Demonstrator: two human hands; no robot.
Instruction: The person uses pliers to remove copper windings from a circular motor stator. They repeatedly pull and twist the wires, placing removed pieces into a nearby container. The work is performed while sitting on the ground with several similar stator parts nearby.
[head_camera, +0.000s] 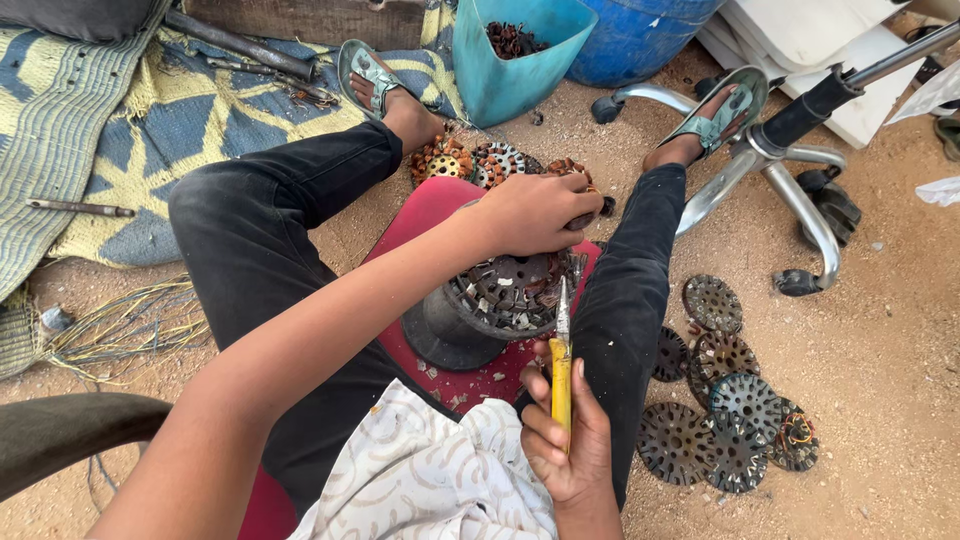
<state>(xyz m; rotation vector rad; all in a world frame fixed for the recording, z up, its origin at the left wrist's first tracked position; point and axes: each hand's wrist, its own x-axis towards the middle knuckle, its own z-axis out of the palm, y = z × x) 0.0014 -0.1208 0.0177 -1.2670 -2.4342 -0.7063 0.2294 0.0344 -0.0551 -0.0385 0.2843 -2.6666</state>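
Observation:
A round slotted metal motor core (505, 293) rests on a dark cap-shaped base (440, 335) on a red seat (430, 215) between my legs. My left hand (535, 212) reaches over its far rim, fingers curled on the core's edge. My right hand (562, 430) grips a yellow-handled knife (561, 375), whose blade points up to the core's near right edge.
Several stripped round cores (735, 410) lie on the sand at the right. More cores with copper windings (470, 162) sit beyond the seat. A teal bin (515, 60) of copper scraps, a blue barrel (640, 35), a chair base (770, 165) and a patterned mat (110, 130) surround me.

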